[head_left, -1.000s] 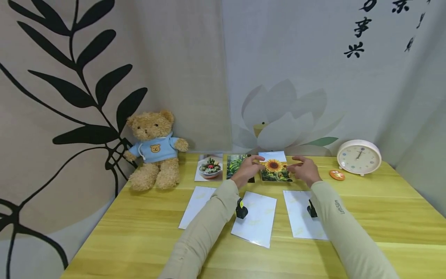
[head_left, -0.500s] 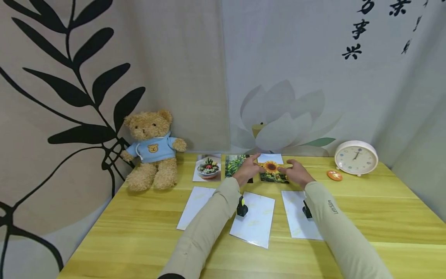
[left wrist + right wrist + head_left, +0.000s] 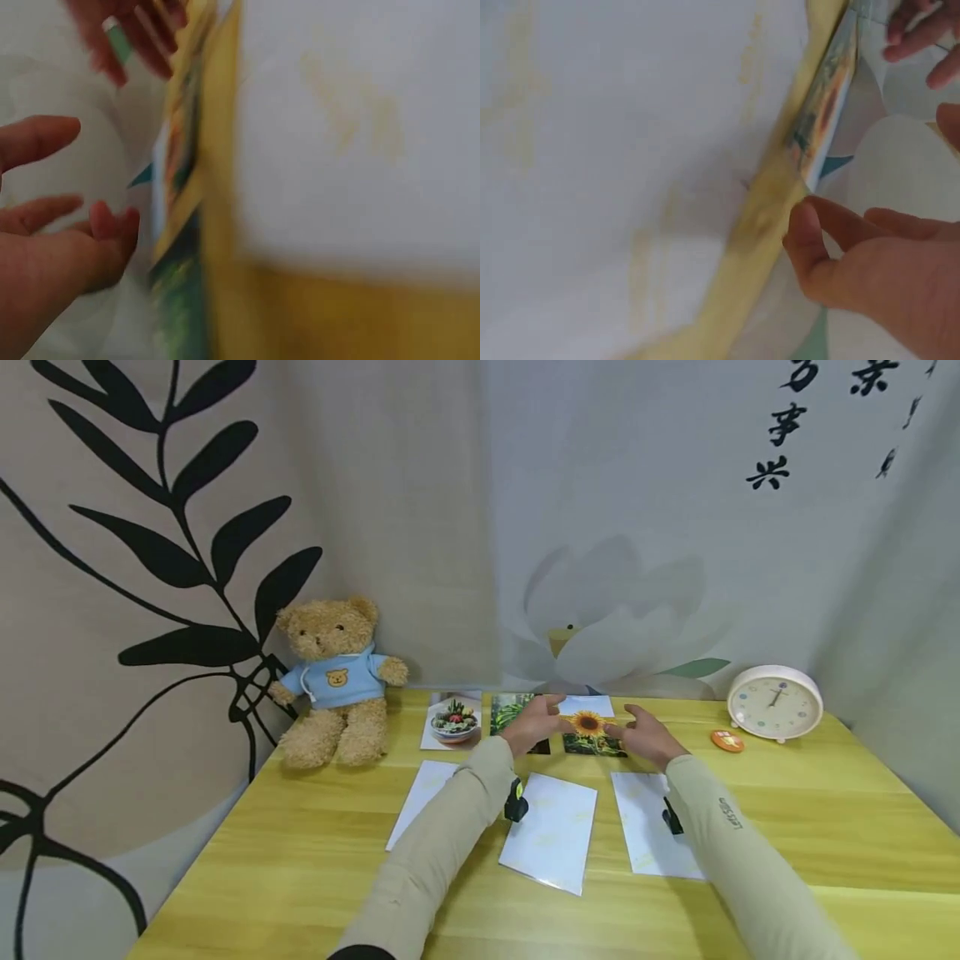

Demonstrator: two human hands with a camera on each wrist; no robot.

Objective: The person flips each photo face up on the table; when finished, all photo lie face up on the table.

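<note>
The left hand (image 3: 60, 259) is at eight o'clock, the right hand (image 3: 142, 41) is at eleven, and around them are a blurry orange picture (image 3: 178, 146) at ten, a green picture (image 3: 180, 307) at seven, a big white sheet (image 3: 360, 112) at two and yellow wood (image 3: 345, 322) at five.

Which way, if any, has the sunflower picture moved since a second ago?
Yes, slightly down: in the head view, the sunflower picture earlier stuck up above the top of the green plant picture beside it; now their tops are about level.
</note>
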